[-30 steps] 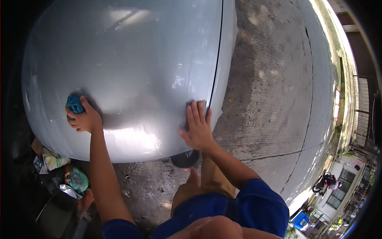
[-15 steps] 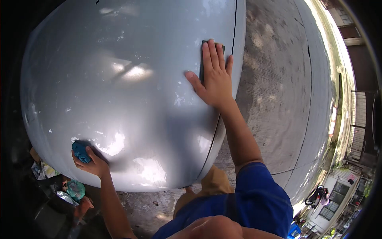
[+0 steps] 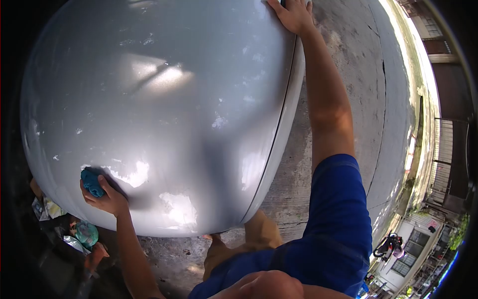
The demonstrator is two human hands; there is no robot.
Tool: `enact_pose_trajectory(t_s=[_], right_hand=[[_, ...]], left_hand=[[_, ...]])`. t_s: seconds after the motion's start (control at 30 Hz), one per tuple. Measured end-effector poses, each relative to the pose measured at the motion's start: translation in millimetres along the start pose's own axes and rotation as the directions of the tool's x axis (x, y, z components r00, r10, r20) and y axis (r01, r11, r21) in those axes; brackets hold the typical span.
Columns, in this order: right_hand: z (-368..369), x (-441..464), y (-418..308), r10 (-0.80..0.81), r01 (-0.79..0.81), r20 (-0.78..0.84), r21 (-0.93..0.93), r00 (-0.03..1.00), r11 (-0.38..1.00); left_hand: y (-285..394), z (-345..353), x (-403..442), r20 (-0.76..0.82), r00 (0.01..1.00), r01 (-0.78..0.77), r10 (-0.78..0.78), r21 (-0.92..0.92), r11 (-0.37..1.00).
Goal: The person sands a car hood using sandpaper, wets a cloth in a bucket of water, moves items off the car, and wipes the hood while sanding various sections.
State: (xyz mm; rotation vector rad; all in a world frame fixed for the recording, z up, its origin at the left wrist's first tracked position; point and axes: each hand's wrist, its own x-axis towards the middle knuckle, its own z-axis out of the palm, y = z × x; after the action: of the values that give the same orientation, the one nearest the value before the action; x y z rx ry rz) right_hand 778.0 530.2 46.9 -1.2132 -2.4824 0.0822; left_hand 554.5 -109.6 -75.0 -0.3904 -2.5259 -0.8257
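A large silver-grey car hood [image 3: 149, 114], glossy with bright reflections and pale patches, fills the middle of the head view. Near its lower left part, my left hand [image 3: 110, 199] is closed around a crumpled blue cloth [image 3: 91, 182], which rests against the hood. My right hand [image 3: 294, 16] reaches far forward to the panel's right edge, at the top of the view. A dark flat pad [image 3: 283, 2] shows beside its thumb, under the palm. The fingertips and most of the pad are cut off by the frame.
Concrete ground [image 3: 338, 74] runs along the hood's right side. At lower left lie a green plastic bag [image 3: 86, 234] and other litter. A motorcycle [image 3: 389, 246] stands by a white building [image 3: 414, 251] at far right.
My right hand has slid forward along the hood's right edge, taking the dark flat pad with it. My left hand with the cloth appears slightly farther left and up as the view shifts.
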Motion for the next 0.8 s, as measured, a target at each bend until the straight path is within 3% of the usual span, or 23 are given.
enact_pose_trajectory(t_s=[0.1, 0.17, 0.37, 0.5, 0.63, 0.7, 0.8], right_hand=[[-11, -106, -26, 0.024, -0.024, 0.003, 0.027, 1.0, 0.999], [6, -178, -33, -0.06, 0.069, -0.096, 0.096, 0.994, 0.993], [2, -442, -133, -0.033, 0.031, 0.124, 0.016, 0.992, 0.999], [11, -626, -219, -0.079, -0.02, 0.281, 0.333, 0.957, 0.943], [26, -592, -225, -0.025, -0.024, 0.163, 0.293, 0.986, 0.956], [10, -492, -200, -0.037, 0.008, 0.135, 0.212, 0.99, 0.977], [10, -322, -129, -0.02, 0.028, -0.066, 0.129, 0.998, 0.991]], left_hand=[[-13, 9, -3, -0.031, 0.999, 0.036, -0.034, 0.064, 0.997], [-21, 16, -1, -0.043, 0.999, 0.019, -0.015, 0.094, 0.995], [-20, 20, -4, 0.001, 1.0, 0.02, -0.02, 0.056, 0.998], [-19, 18, -9, 0.023, 1.0, -0.014, 0.014, 0.019, 1.0], [-15, 15, -10, 0.028, 1.0, -0.004, 0.004, 0.025, 1.0], [-13, 13, -10, 0.021, 1.0, 0.003, -0.004, 0.049, 0.999], [-10, 11, -11, 0.0, 1.0, 0.004, -0.004, 0.06, 0.998]])
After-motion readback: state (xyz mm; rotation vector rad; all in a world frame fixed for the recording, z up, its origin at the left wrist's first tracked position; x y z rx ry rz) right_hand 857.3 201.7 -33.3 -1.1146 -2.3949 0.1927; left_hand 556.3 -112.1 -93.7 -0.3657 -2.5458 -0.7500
